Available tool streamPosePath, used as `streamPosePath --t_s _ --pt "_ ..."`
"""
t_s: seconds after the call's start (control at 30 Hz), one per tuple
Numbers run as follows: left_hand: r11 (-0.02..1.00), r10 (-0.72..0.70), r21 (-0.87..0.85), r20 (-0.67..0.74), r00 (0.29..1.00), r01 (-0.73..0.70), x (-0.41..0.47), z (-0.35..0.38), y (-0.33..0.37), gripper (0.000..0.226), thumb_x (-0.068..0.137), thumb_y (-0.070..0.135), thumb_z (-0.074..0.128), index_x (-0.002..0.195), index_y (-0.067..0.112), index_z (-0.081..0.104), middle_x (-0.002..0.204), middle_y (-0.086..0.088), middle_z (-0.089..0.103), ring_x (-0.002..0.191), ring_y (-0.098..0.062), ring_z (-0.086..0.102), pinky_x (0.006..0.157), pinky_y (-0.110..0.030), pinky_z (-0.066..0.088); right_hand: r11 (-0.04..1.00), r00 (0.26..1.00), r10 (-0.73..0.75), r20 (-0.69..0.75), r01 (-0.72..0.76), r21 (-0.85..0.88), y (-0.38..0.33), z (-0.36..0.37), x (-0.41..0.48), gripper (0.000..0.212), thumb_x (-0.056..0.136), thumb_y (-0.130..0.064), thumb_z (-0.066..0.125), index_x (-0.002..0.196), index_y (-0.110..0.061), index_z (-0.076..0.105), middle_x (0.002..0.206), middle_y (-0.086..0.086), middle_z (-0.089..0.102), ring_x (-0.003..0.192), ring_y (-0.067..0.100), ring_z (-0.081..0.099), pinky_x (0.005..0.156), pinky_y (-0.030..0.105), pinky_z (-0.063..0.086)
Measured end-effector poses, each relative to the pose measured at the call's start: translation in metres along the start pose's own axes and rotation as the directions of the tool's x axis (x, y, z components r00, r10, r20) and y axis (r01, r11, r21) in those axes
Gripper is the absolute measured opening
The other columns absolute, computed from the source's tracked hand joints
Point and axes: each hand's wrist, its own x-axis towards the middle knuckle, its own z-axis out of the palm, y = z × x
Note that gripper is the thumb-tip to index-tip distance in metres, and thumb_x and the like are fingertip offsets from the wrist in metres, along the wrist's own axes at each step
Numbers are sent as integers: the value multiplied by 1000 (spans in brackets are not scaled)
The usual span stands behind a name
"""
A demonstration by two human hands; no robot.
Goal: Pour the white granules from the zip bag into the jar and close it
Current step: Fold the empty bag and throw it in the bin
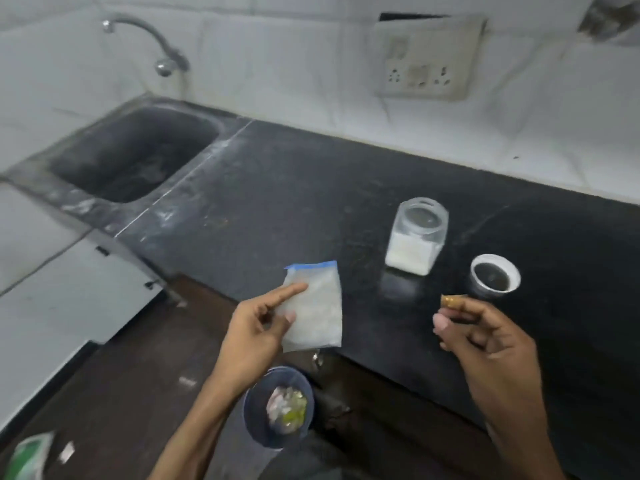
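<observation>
My left hand (258, 327) holds a clear zip bag (317, 311) with a blue zip strip, upright over the counter's front edge; white granules show through it. An open clear jar (417, 233) stands on the black counter to the right, with white granules in its lower part. Beside it lies the jar's lid (495, 276), white-rimmed, inner side up. My right hand (485, 337) hovers in front of the lid, its fingers pinched on a small brown object (451, 301).
The black counter (294, 188) runs along a white tiled wall with a socket panel (427, 60). A dark sink (135, 150) with a tap (152, 39) lies at the left. A blue bin (278, 407) with scraps sits on the floor below my left arm.
</observation>
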Motion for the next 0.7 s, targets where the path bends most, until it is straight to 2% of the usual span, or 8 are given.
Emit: streamPosePath --t_s 0.07,0.1,0.2,0.27,0.33,0.47,0.6,0.7 --pt "992 -121 32 -55 991 122 -24 -16 -29 43 87 -4 65 118 27 69 75 22 67 67 2 49 65 -13 41 1000 996 22 86 -21 -12 7 9 -8 22 83 -2 75 93 -21 73 85 -3 75 74 5 69 70 17 56" --pt "980 -185 56 -79 980 189 -36 -21 -44 42 85 0 69 117 28 69 69 16 64 66 -4 49 64 -18 43 999 991 43 130 -39 -28 10 13 -12 21 83 -2 75 94 -19 73 85 -3 75 73 3 69 69 15 55" --pt "925 -363 82 -92 927 371 -68 -29 -87 39 79 7 76 110 30 69 85 1 74 71 -13 60 73 -30 55 995 963 98 252 -87 -52 17 27 -26 20 83 -1 76 97 -15 73 84 -5 75 70 -2 67 68 11 53" --pt "875 -458 113 -120 881 470 -83 -25 -114 32 77 3 78 98 26 72 87 -1 75 70 -15 62 71 -23 54 993 947 113 301 -97 -68 20 34 -35 20 83 -4 77 97 -18 73 88 -9 75 72 -1 69 70 11 53" --pt "820 -522 172 -164 837 545 -93 -17 -139 22 74 7 82 81 25 74 71 11 71 63 -10 60 62 -13 47 991 937 125 327 -100 -91 21 39 -43 21 83 -8 78 97 -22 74 91 -8 75 78 4 71 74 14 55" --pt "723 -643 173 -186 743 669 -98 -5 -182 21 74 12 80 59 24 72 52 23 65 57 9 60 67 -15 48 988 931 138 337 -106 -112 16 41 -54 21 82 -10 78 96 -25 74 93 -9 75 80 5 72 77 15 56" --pt "614 -760 150 -149 632 775 -92 3 -223 8 78 12 76 70 14 76 63 9 67 67 -9 62 66 -19 47 984 950 135 280 -96 -149 10 37 -57 21 82 -11 78 95 -27 74 91 -10 75 77 4 72 73 14 55" --pt "529 -841 76 -81 534 845 -87 2 -259 10 77 8 76 68 11 74 72 -10 71 71 -21 63 69 -32 53 983 967 129 218 -96 -157 6 38 -58 21 82 -8 77 94 -25 73 88 -10 75 74 3 71 68 9 53"
